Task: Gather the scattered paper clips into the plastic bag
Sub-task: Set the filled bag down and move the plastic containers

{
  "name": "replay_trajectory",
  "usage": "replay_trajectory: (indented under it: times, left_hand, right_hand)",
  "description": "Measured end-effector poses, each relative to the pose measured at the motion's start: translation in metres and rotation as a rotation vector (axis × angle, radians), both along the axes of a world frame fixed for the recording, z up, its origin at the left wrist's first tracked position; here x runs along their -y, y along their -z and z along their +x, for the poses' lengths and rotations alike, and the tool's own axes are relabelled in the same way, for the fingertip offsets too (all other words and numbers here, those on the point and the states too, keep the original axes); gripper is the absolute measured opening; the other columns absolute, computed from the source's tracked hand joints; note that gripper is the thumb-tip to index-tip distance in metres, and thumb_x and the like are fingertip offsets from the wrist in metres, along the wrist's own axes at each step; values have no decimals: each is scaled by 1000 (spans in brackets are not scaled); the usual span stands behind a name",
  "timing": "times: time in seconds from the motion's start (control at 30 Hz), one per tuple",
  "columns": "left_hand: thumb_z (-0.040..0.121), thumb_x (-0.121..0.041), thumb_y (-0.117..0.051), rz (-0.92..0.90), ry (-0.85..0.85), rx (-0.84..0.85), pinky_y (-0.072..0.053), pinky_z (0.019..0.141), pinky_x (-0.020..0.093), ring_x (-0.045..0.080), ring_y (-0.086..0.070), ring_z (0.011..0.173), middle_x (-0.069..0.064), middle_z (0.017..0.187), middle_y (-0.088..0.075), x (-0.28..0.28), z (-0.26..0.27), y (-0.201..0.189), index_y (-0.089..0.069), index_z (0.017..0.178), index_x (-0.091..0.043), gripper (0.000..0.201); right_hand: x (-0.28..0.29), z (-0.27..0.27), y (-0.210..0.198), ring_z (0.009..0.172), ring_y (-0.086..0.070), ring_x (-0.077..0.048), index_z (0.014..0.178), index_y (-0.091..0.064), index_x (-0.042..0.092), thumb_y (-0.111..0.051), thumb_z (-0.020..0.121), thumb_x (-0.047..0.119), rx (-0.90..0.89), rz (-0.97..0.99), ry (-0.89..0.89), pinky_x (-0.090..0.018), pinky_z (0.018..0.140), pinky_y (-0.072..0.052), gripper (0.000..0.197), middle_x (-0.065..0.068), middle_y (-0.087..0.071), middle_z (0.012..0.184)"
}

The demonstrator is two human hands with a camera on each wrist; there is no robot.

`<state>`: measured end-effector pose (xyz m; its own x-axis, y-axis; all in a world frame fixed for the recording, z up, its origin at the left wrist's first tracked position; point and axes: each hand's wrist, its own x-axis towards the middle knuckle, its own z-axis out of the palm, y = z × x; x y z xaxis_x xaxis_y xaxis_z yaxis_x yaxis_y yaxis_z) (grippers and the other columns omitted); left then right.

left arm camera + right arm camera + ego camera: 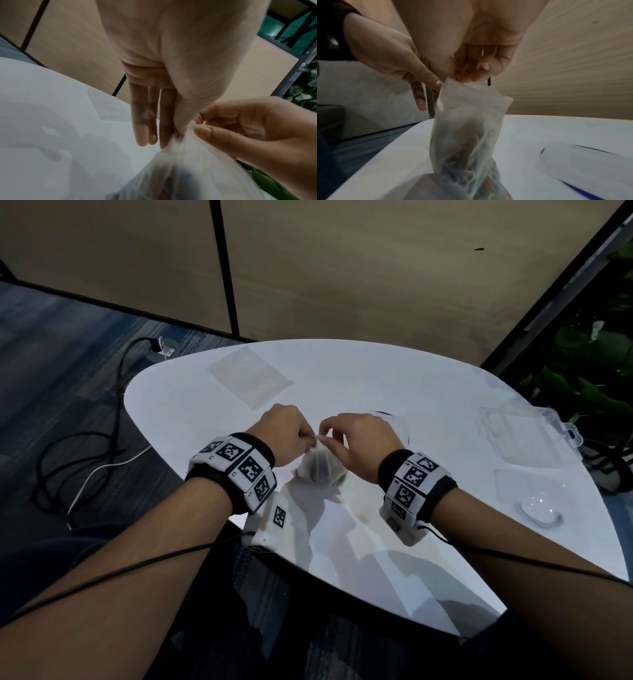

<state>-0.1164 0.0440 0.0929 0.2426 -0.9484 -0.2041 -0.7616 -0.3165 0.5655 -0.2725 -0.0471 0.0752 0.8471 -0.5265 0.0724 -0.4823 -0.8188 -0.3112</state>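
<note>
Near the table's (394,385) front middle, the plastic bag (320,465) stands with coloured paper clips (458,155) blurred inside. The left hand (286,436) pinches its top edge from the left; the right hand (359,440) pinches it from the right, apparently thumb against forefinger. Farther left lies a second flat bag (251,378).

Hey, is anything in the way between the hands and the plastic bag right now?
Nothing visible. The left hand and right hand both already pinch the top edge of the plastic bag, which holds colored paper clips and hangs over the white table.
</note>
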Motion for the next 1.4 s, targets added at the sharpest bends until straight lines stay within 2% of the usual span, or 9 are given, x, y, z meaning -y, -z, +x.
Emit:
replay_trajectory:
  times: [0.13, 0.47, 0.6, 0.73, 0.87, 1.0, 1.17, 1.27, 1.4]
  left_hand:
    - [90, -15, -63, 4, -112, -71, -58, 80, 32, 18, -65, 78, -5, 70, -66, 4, 15, 13, -81, 88, -13, 18]
    - [95, -12, -54, -65, -293, -89, -59, 85, 41, 34, -69, 95, 12, 96, -75, 47, 31, 40, -75, 100, -9, 22]
    - [90, -8, -53, 39, -347, 130, -48, 100, 35, 31, -54, 121, 11, 130, -57, 75, 52, 57, -72, 109, -16, 28]
    - [91, -24, -58, 268, -319, 304, -29, 117, 37, 33, -29, 141, 11, 148, -42, 75, 76, 95, -72, 114, -21, 28]
    - [92, -9, -56, 241, -322, 292, -36, 112, 34, 34, -45, 133, 16, 141, -51, 70, 72, 121, -72, 112, -7, 25]
    - [89, -14, -63, 185, -368, 302, -41, 104, 37, 34, -50, 126, 15, 133, -53, 70, 73, 117, -64, 122, -8, 34]
    - [86, -22, -69, 141, -403, 334, -49, 87, 40, 39, -58, 108, 21, 112, -64, 60, 68, 117, -57, 116, -7, 36]
    - [89, -39, -64, 184, -369, 426, -45, 94, 43, 38, -49, 117, 18, 124, -53, 54, 63, 116, -53, 133, -19, 50]
    - [93, -30, -60, 180, -357, 506, -48, 96, 43, 37, -45, 116, 16, 123, -44, 61, 72, 105, -72, 114, -15, 28]
  right_hand:
    - [16, -6, 4, 72, -51, -15, 97, -64, 29, -47, 96, 39, -99, -53, 53, -27, 65, -36, 20, 13, -51, 75]
    - [75, -69, 31, 74, -62, -13, 107, -58, 33, -59, 90, 40, -83, 199, 352, -30, 76, -50, 18, 13, -66, 88]
    - [114, -114, 49, 96, -58, -20, 117, -58, 26, -62, 89, 35, -243, 117, 493, -34, 88, -48, 29, -4, -60, 114]
    - [155, -171, 54, 130, -35, -33, 129, -54, 26, -65, 86, 33, -407, -47, 786, -45, 101, -42, 45, -11, -29, 147]
    - [183, -227, 69, 131, -31, -36, 137, -49, 26, -63, 87, 36, -515, 8, 950, -48, 101, -43, 53, -10, -23, 151]
    - [192, -256, 87, 123, -46, -37, 136, -52, 23, -52, 91, 31, -582, 83, 837, -44, 103, -43, 45, -13, -45, 138]
    - [169, -232, 86, 116, -46, -36, 130, -55, 23, -44, 94, 15, -523, 59, 717, -40, 100, -44, 39, -12, -45, 135]
    - [144, -207, 82, 121, -44, -33, 139, -45, 22, -40, 96, 20, -511, 93, 620, -39, 102, -41, 43, -11, -46, 137]
    - [104, -173, 68, 127, -42, -31, 146, -38, 22, -41, 98, 23, -481, 153, 413, -39, 107, -36, 48, -10, -47, 140]
